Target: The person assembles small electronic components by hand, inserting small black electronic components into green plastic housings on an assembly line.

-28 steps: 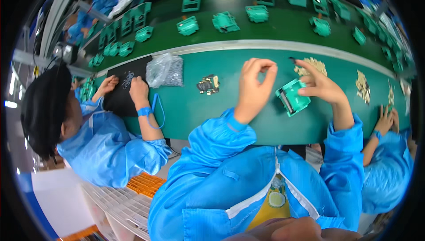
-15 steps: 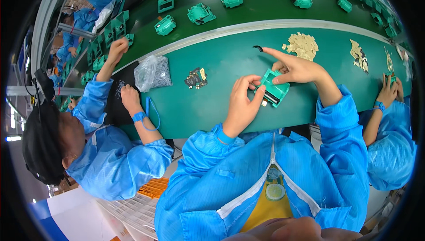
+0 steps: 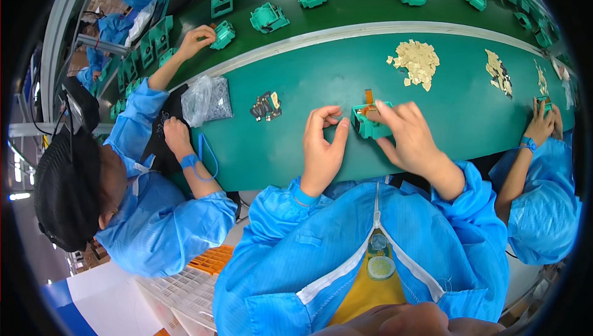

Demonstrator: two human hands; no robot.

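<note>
Right hand [image 3: 415,138]: fingers pinching a green plastic case [image 3: 370,128], thumb at its near right corner, forefinger over its top. Left hand [image 3: 323,146]: fingers curled, thumb apart from them, just left of the case. Case: one, low over the green surface [image 3: 265,154], in front of the person; orange strip [image 3: 369,96] projecting from its far side. To the left: one small pile of dark and pale pieces [image 3: 266,107]; one clear bag [image 3: 210,101]. Right, beyond the case: one heap of beige pieces [image 3: 417,63]. Farther off: dark green belt [image 3: 361,13] bearing more green cases [image 3: 269,17].
</note>
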